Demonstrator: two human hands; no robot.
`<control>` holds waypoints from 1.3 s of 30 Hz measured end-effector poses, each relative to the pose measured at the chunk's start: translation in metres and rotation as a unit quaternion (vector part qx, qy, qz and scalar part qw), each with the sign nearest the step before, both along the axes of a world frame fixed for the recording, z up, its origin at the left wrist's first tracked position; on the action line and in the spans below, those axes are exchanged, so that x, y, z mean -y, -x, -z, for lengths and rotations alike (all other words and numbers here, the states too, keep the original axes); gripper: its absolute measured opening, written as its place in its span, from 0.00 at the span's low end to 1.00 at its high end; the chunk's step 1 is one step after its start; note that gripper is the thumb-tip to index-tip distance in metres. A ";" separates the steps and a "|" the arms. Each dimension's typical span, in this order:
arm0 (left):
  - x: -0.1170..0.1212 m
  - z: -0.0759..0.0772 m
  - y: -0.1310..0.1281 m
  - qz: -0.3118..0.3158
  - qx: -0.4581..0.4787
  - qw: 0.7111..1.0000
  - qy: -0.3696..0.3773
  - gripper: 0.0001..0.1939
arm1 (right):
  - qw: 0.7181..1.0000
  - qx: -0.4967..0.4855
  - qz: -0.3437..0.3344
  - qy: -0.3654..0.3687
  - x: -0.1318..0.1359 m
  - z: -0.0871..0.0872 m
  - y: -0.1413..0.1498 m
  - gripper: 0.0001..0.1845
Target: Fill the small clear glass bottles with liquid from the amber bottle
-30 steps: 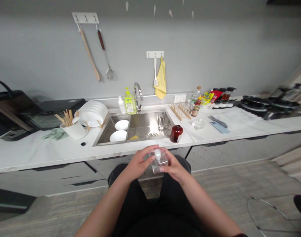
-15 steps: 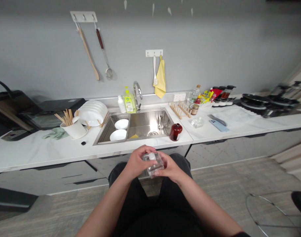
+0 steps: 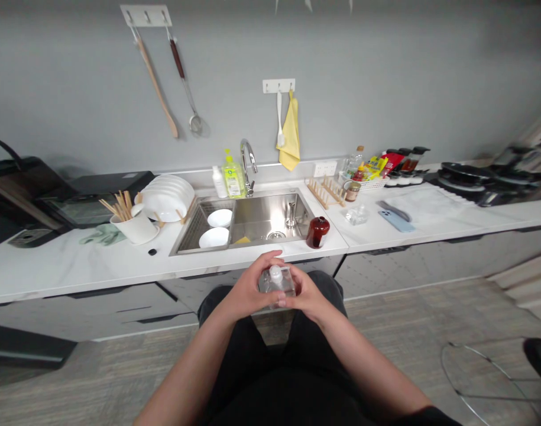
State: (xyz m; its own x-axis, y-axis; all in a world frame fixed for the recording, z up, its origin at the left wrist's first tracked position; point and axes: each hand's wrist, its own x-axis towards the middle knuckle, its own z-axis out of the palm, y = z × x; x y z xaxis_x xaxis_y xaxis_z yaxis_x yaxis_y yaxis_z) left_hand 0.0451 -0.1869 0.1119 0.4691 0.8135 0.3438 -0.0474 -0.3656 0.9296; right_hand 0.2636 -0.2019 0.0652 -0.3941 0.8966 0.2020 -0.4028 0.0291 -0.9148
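Both hands hold a clear, square-sided bottle [image 3: 281, 284] with a white cap above my lap, in front of the counter edge. My left hand [image 3: 249, 290] wraps its left side, thumb across the near face. Around the right side curls my right hand [image 3: 306, 294], its thumb close to the left thumb. The far fingers are partly hidden behind the bottle. On the counter just beyond stands a reddish-brown bottle [image 3: 317, 232], near the right front corner of the steel sink [image 3: 237, 245].
White bowls [image 3: 214, 238] sit in the sink's left rack, below the faucet [image 3: 249, 160]. Left are a plate rack [image 3: 168, 201] and a chopstick holder [image 3: 137, 228]. Rightward lie a wooden rack [image 3: 327, 192], a clear plastic item [image 3: 355, 215], a phone [image 3: 397, 220] and a stove [image 3: 467, 177].
The clear bottle has turned more upright in my hands, its cap now pointing up. My left fingers have lifted and spread a little over its far side. The view has tilted slightly downward.
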 end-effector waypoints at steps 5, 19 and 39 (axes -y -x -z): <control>0.003 -0.002 -0.003 -0.055 -0.012 0.998 0.011 0.35 | 1.000 0.003 0.004 0.006 0.000 0.005 0.000 0.47; 0.009 -0.003 0.005 -0.015 -0.021 1.000 -0.014 0.50 | 1.000 0.007 -0.002 0.003 0.003 0.005 0.003 0.47; 0.003 -0.025 0.011 -0.181 0.009 0.983 -0.031 0.26 | 0.999 0.025 0.024 0.018 0.001 0.015 0.002 0.47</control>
